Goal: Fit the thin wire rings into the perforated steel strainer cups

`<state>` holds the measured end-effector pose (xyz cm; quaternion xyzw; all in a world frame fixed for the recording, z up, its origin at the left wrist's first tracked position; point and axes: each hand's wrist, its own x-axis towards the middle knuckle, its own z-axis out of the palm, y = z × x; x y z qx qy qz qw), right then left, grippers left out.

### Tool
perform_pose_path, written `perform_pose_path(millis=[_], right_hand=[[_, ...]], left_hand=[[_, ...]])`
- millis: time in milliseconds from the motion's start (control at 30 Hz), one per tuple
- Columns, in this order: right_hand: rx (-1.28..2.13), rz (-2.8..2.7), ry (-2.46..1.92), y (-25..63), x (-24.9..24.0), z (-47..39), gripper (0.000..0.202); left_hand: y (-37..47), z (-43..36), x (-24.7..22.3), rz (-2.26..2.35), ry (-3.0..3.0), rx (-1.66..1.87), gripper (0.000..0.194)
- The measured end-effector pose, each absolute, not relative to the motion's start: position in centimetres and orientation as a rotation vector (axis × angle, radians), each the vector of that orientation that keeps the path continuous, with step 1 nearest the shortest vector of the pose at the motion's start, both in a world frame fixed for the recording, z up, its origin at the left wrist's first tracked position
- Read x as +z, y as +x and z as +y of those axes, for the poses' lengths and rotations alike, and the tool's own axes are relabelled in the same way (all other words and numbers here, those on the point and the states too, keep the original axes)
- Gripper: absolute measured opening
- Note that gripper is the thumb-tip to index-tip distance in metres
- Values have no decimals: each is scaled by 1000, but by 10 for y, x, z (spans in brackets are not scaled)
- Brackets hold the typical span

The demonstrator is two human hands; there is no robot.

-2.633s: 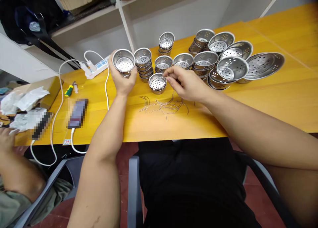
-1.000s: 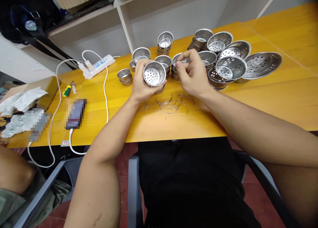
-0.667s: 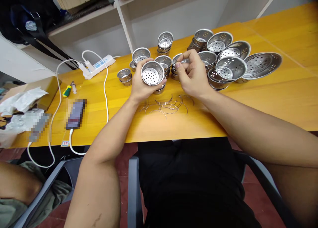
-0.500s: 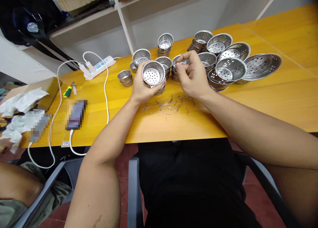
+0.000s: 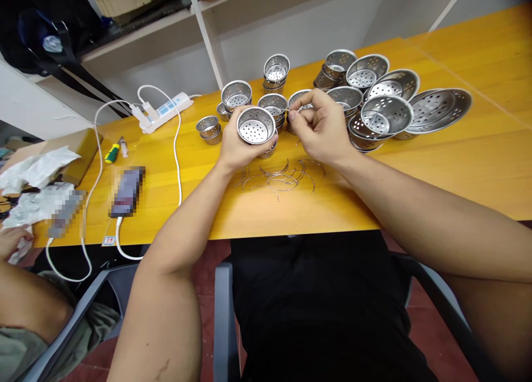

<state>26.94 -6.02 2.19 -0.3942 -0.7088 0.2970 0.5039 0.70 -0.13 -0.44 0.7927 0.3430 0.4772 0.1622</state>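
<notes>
left hand (image 5: 236,146) curls round a perforated cup (image 5: 255,128) — right hand (image 5: 322,128), near it, pinches a thin wire (image 5: 290,110) at its fingertips.

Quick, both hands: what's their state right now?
Left hand: closed around a perforated metal cup.
Right hand: pinched shut, apparently on a thin wire.

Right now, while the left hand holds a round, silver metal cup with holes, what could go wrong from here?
If lowered, the round silver metal cup in the left hand might knock the small silver metal cups partly hidden by it.
The thin, curved silver metal wires lie loose and overlapping on the yellow wooden table; a touch could scatter them.
The right hand overlaps stacked silver metal bowls in view; a bump might topple them, though contact cannot be told.
</notes>
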Motion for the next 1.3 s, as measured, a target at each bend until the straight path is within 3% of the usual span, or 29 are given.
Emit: perform_pose_path(millis=[167, 400, 900, 1133, 1300], right_hand=[[711, -1682, -866, 264, 29, -71, 56], [622, -1592, -748, 258, 17, -57, 65], [669, -1554, -722, 255, 9, -54, 58], [689, -1664, -612, 257, 30, -71, 57], [873, -1710, -550, 259, 36, -74, 55]], left_hand=[[13, 0, -13, 875, 2284, 1317, 109], [21, 0, -29, 752, 2467, 1251, 134], [27, -8, -20, 644, 2509, 1241, 121], [23, -2, -25, 575, 2366, 1242, 108], [14, 4, -22, 476, 2275, 1215, 101]])
